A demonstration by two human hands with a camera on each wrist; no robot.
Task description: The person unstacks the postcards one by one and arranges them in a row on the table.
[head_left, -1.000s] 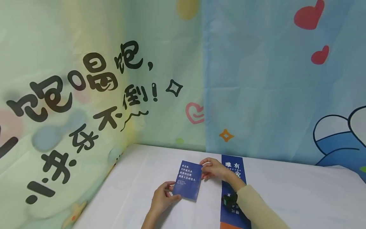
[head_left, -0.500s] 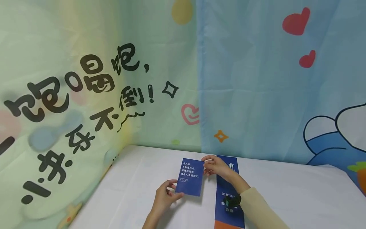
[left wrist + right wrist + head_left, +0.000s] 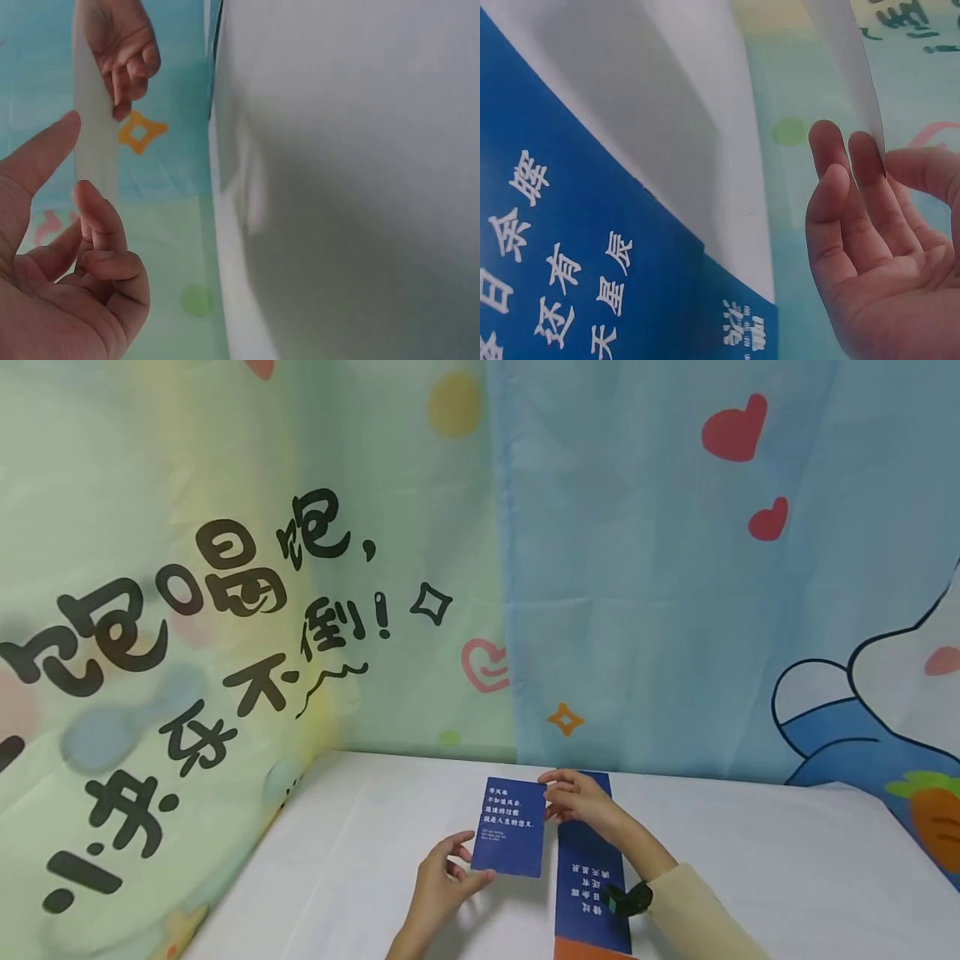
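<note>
Both my hands hold a blue card with white Chinese lettering, raised above the white table with its printed face toward the head camera. My left hand pinches its lower left corner, thumb in front and fingers at the left edge. My right hand pinches the upper right corner; in the right wrist view the thumb and a fingertip of this hand meet at the corner of the card. The card's pale back shows at a steep angle in the left wrist view.
Beneath my right forearm, blue cards with white lettering lie in a row on the white table, an orange piece at the near end. Printed cloth hangs behind the table. A dark device sits on my right wrist.
The card has been tilted up off the table to face the head camera more squarely. Both hands moved slightly right with it in the head view, which has itself turned a little rightward.
</note>
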